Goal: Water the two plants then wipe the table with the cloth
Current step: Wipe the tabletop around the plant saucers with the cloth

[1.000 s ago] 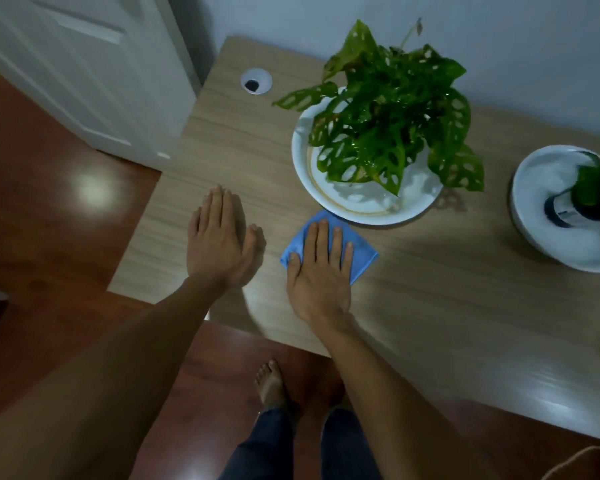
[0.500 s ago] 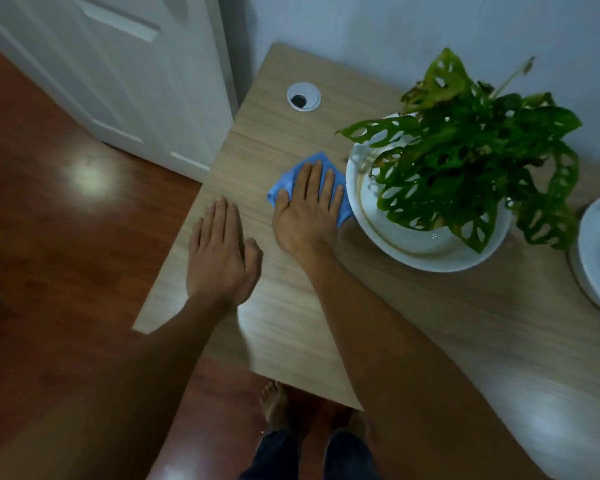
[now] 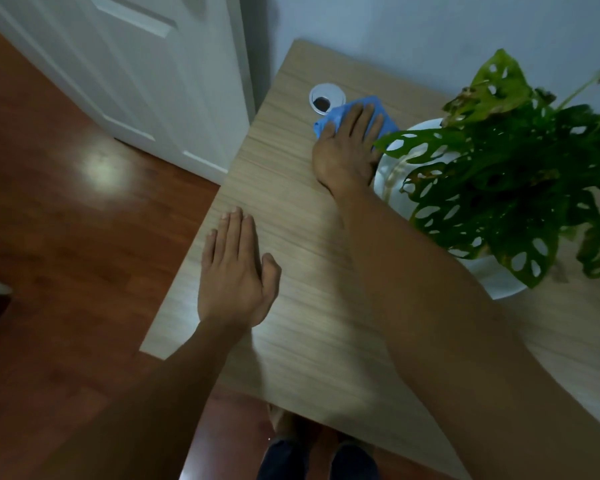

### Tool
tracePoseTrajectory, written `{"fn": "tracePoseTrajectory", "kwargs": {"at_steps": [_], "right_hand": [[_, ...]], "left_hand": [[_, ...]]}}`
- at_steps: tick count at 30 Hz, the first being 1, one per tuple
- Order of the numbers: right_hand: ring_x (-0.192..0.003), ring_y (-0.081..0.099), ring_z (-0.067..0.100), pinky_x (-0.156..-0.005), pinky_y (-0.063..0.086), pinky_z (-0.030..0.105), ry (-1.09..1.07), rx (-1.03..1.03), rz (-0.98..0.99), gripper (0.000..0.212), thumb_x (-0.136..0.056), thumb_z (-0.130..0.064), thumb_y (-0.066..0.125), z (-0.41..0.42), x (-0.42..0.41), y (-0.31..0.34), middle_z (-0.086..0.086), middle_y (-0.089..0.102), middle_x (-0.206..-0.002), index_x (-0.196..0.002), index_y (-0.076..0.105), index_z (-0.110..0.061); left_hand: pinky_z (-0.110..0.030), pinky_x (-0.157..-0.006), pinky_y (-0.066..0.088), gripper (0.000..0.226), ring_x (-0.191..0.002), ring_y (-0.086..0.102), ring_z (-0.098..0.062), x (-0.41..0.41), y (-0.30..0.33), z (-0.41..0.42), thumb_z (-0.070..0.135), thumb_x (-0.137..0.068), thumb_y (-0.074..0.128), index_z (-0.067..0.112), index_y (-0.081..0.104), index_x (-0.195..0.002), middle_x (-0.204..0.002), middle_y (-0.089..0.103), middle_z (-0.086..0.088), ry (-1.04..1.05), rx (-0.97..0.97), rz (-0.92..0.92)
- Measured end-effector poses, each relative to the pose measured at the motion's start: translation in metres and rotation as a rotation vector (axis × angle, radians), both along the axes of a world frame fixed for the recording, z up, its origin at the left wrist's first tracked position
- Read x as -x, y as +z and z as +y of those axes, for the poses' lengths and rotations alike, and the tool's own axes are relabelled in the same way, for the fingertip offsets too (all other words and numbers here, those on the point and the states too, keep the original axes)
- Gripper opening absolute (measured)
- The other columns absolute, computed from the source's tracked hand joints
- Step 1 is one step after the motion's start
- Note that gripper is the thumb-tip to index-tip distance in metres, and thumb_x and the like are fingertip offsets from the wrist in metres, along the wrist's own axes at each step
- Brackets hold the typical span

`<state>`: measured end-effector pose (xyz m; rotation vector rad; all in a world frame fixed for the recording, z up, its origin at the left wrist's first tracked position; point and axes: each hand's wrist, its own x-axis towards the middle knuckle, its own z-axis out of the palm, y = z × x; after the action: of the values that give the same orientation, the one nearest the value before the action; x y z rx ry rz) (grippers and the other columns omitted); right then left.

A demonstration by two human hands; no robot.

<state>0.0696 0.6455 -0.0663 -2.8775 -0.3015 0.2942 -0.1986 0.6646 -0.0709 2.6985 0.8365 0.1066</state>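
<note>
My right hand (image 3: 349, 147) presses flat on a blue cloth (image 3: 381, 117) at the far left part of the wooden table (image 3: 291, 216), just beside the round cable hole (image 3: 326, 97). Most of the cloth is hidden under the palm. My left hand (image 3: 236, 268) lies flat and empty on the table near its left edge, fingers together. A leafy green plant with holed leaves (image 3: 506, 168) sits in a white dish (image 3: 499, 278) right of my right hand. The second plant is out of view.
A white door (image 3: 136, 74) stands left of the table, and a pale wall runs behind it. Reddish wood floor (image 3: 66, 220) lies to the left and below. My feet show under the table's near edge.
My right hand has slid the blue cloth away from me, from the near side of the plant dish up along its left to the cable hole. The left hand stayed put.
</note>
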Motion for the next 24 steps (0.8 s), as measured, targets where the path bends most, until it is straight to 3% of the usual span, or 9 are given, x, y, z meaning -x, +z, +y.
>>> {"fn": "tracePoseTrajectory", "kwargs": {"at_steps": [5,9,13,17,20,24], "right_hand": [[-0.159,0.007,0.030,-0.125,-0.004,0.050,0.028,0.005,-0.046,0.067,-0.108,-0.041,0.018,-0.005,0.051,-0.002,0.011,0.003,-0.173,-0.165,0.007,-0.008],[-0.159,-0.009,0.033,-0.126,-0.006,0.054,-0.010,0.014,0.012,0.065,-0.109,-0.037,0.015,0.001,0.008,0.006,0.014,-0.006,-0.172,-0.164,-0.001,-0.005],[-0.158,-0.008,0.037,-0.126,-0.008,0.056,-0.048,0.178,-0.010,0.062,-0.110,-0.031,0.015,0.006,-0.030,0.019,0.020,-0.003,-0.171,-0.161,0.002,0.002],[-0.159,-0.008,0.035,-0.127,-0.004,0.055,-0.057,0.125,0.018,0.062,-0.111,-0.033,0.015,0.005,-0.024,0.017,0.015,-0.004,-0.172,-0.163,-0.002,-0.003],[-0.159,-0.008,0.033,-0.126,0.001,0.058,0.039,0.036,0.017,0.064,-0.109,-0.037,0.014,0.000,0.005,0.006,0.010,-0.004,-0.173,-0.164,0.000,-0.008],[-0.160,-0.007,0.026,-0.127,-0.005,0.051,0.271,-0.011,0.004,0.064,-0.107,-0.042,0.011,-0.023,0.061,0.002,0.004,-0.003,-0.173,-0.165,0.001,-0.016]], "left_hand": [[-0.044,-0.131,0.006,0.070,-0.161,0.002,-0.020,0.002,0.002,0.000,0.040,-0.103,0.032,0.007,0.018,-0.164,-0.173,0.013,-0.011,-0.006,0.003,0.038],[-0.044,-0.131,0.006,0.071,-0.161,0.002,-0.020,0.000,0.002,-0.001,0.040,-0.103,0.033,0.007,0.018,-0.164,-0.173,0.013,-0.011,0.002,0.010,0.033],[-0.045,-0.130,0.007,0.070,-0.161,0.004,-0.021,-0.001,-0.001,0.001,0.040,-0.102,0.034,0.007,0.020,-0.163,-0.173,0.014,-0.010,0.006,-0.004,0.037],[-0.043,-0.131,0.004,0.071,-0.161,0.003,-0.020,-0.002,-0.001,0.001,0.040,-0.102,0.034,0.006,0.020,-0.163,-0.173,0.014,-0.010,0.004,-0.017,0.039],[-0.043,-0.131,0.004,0.071,-0.161,0.003,-0.020,-0.001,-0.001,0.002,0.040,-0.102,0.033,0.007,0.020,-0.163,-0.173,0.013,-0.010,0.002,-0.014,0.036],[-0.043,-0.131,0.004,0.071,-0.161,0.002,-0.020,-0.001,0.002,0.001,0.041,-0.102,0.032,0.009,0.017,-0.164,-0.174,0.011,-0.009,0.006,-0.003,0.038]]}}
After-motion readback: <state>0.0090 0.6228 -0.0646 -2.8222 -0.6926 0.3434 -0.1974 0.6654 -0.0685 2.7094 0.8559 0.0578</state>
